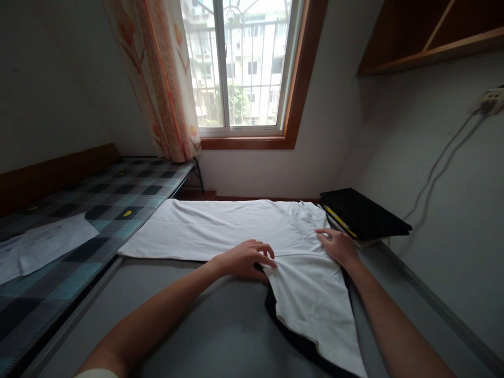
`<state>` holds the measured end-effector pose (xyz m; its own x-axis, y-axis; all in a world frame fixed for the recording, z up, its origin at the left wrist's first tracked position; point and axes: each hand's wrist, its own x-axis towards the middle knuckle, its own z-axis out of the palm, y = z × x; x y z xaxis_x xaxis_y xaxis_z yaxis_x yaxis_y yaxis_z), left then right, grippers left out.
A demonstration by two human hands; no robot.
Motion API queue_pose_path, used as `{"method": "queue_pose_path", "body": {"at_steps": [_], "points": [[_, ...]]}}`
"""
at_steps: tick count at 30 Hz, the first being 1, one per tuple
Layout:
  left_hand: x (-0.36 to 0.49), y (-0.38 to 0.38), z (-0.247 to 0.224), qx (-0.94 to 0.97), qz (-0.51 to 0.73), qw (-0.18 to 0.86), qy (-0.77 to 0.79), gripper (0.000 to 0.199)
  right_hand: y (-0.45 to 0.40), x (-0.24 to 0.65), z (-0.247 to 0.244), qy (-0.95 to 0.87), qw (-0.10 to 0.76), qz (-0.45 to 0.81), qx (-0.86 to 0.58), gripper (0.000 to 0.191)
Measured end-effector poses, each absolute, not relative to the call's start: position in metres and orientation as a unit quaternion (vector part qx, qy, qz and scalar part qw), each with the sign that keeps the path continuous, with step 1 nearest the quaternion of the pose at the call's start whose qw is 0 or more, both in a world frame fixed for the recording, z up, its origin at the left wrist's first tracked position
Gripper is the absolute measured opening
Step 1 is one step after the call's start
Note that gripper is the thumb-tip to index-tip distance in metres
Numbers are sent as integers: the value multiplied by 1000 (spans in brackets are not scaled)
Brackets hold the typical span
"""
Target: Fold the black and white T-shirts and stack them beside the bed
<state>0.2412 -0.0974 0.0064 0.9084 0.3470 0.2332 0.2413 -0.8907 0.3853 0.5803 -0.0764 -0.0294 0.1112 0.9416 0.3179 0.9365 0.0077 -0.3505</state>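
Note:
A white shirt (pixel 236 223) lies spread over the grey tabletop (pixel 220 320), one sleeve stretching toward me. Black cloth (pixel 291 333) shows along the sleeve's near edge and beneath it. My left hand (pixel 250 259) is at the inner corner where sleeve meets body, its fingers bent over the edge and gripping the fabric; part of the thumb side is hidden. At the shirt's right end, my right hand (pixel 337 245) rests with extended fingers touching the white cloth.
A black folder or flat case (pixel 364 212) sits on papers at the table's back right. To the left is a bed with a checked mattress (pixel 149 184), papers (pixel 51 241) on it. A window (pixel 240 68), curtain (pixel 161 79) and wall shelf (pixel 429 37) surround the table.

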Motion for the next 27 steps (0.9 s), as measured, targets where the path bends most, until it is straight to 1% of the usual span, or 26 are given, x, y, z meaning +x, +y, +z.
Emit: {"method": "queue_pose_path", "body": {"at_steps": [3,7,10,12,14,18,19,20,22,23,25,26,27], "points": [[240,-98,11,960,137,192,152,25,-77,580,-28,-665,238,13,-708,32],[238,-97,19,955,115,236,137,20,-76,579,-28,-663,235,16,-711,32],[237,-96,22,941,122,280,144,18,-76,579,-29,-664,239,17,-708,32],[238,-96,21,937,131,282,161,19,-76,579,-30,-665,246,17,-705,32],[240,-100,18,941,133,260,169,21,-76,579,-30,-669,256,16,-698,31],[251,-111,8,958,128,203,155,41,-76,578,-32,-678,275,14,-682,29],[255,-113,5,959,131,201,152,41,-76,577,-33,-679,278,15,-680,29],[259,-112,2,955,139,209,156,36,-76,577,-34,-679,280,16,-678,29],[267,-104,-5,922,184,259,219,17,-76,577,-34,-679,284,17,-677,29],[270,-98,-7,887,217,300,277,16,-75,577,-34,-679,286,19,-676,29],[275,-80,-12,772,279,394,412,30,-75,577,-33,-675,281,32,-682,30],[275,-72,-14,712,300,441,457,31,-74,578,-32,-666,275,38,-692,31],[275,-64,-15,661,317,480,482,27,-74,578,-30,-653,267,40,-707,33]]}}
